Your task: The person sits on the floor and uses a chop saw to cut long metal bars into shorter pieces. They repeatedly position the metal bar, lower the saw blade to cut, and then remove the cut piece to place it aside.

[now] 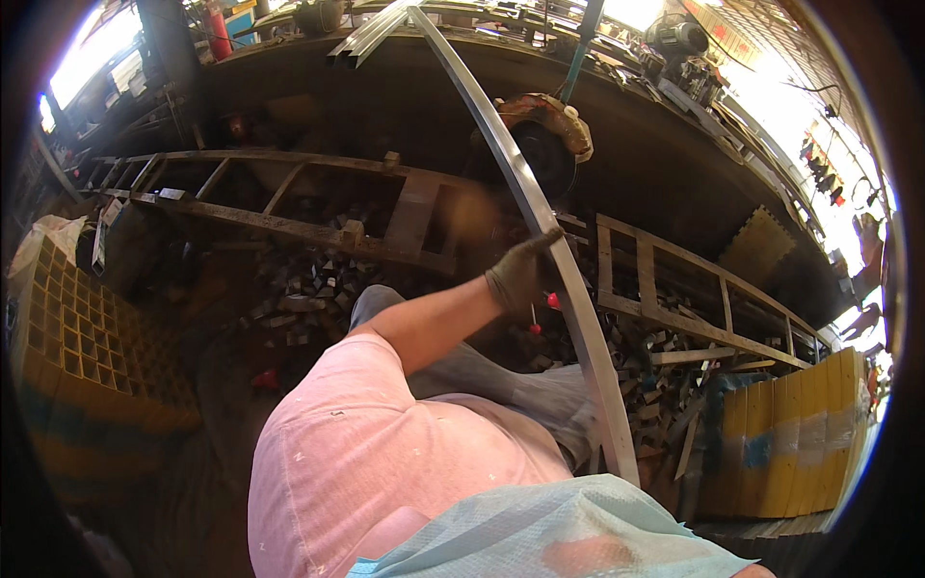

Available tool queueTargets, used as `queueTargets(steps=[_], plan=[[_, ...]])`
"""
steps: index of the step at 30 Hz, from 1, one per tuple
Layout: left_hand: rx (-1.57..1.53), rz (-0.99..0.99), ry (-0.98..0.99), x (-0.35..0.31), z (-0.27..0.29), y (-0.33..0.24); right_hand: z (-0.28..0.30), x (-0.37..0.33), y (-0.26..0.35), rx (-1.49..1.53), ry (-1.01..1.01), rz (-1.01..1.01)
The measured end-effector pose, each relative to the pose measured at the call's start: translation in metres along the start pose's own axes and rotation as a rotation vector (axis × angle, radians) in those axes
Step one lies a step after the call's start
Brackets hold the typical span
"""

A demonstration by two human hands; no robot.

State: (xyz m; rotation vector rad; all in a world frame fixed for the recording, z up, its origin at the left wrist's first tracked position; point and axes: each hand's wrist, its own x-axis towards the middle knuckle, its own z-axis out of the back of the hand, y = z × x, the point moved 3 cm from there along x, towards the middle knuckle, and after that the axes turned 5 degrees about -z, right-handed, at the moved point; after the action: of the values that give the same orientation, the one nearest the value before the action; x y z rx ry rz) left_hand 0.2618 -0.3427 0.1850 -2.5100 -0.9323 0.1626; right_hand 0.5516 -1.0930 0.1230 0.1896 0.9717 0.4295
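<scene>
A long, shiny square metal tube [525,188] runs from the top middle of the view down past my right side; the lens makes it look curved. My left hand [518,277], in a dark glove, is wrapped round it about halfway along. Its lower end passes behind the pale blue cloth [540,525] at my front. Farther off, at the tube's upper end, more silver tubes [374,37] lie side by side. My right hand is out of view.
Ladder-like frames stand at left [279,214] and right [694,323]. Metal offcuts [303,301] litter the floor. Stacked yellow square tubes [87,318] are at left, a wrapped yellow bundle [785,443] at right. Beyond hang a dark wheel with an orange cover [549,120] and a motor [677,37].
</scene>
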Motion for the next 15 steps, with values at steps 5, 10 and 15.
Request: queueTargets(steps=[5, 10, 15], plan=[[-0.024, -0.054, -0.018, 0.044, 0.018, -0.056, -0.043, -0.022, 0.100, 0.218, -0.020, 0.168], [-0.028, -0.007, -0.115, 0.055, 0.033, -0.102, -0.060, -0.033, 0.207, 0.006, -0.162, 0.235], [0.015, -0.105, -0.081, 0.063, 0.046, -0.126, -0.077, -0.031, 0.284, -0.087, -0.141, 0.222]])
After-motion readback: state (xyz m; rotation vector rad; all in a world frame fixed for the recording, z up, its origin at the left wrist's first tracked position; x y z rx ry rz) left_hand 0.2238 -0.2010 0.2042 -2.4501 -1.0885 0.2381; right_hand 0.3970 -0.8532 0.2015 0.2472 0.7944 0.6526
